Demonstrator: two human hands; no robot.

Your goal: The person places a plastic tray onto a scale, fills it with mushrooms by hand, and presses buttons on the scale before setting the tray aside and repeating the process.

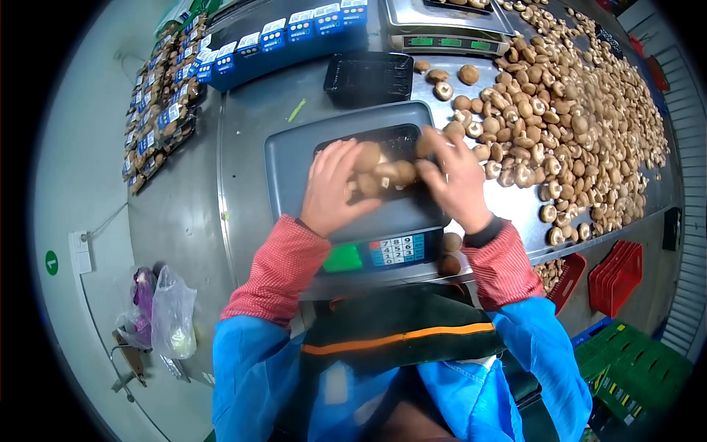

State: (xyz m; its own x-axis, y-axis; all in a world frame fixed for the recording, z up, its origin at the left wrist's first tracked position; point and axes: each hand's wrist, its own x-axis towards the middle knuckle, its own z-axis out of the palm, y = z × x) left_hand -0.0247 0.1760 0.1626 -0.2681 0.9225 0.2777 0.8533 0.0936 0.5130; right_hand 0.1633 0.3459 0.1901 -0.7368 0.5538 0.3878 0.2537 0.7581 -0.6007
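Observation:
A black plastic tray (403,134) holding several brown mushrooms (387,174) sits on the grey pan (289,158) of a weighing scale. My left hand (329,190) is at the tray's left side, thumb and fingers apart, fingertips against the mushrooms there. At the tray's right edge, my right hand (458,180) pinches a brown mushroom (424,144) between thumb and fingers. Both hands and the tray's contents are slightly blurred. Below the pan, the scale's keypad (398,249) and green display (342,258) face me.
A large heap of mushrooms (567,125) covers the right side of the metal table. Behind the pan stand an empty black tray (368,77), a row of blue boxes (287,40) and a second scale (449,43). Packed mushroom trays (162,103) lie left; red baskets (617,278) are below right.

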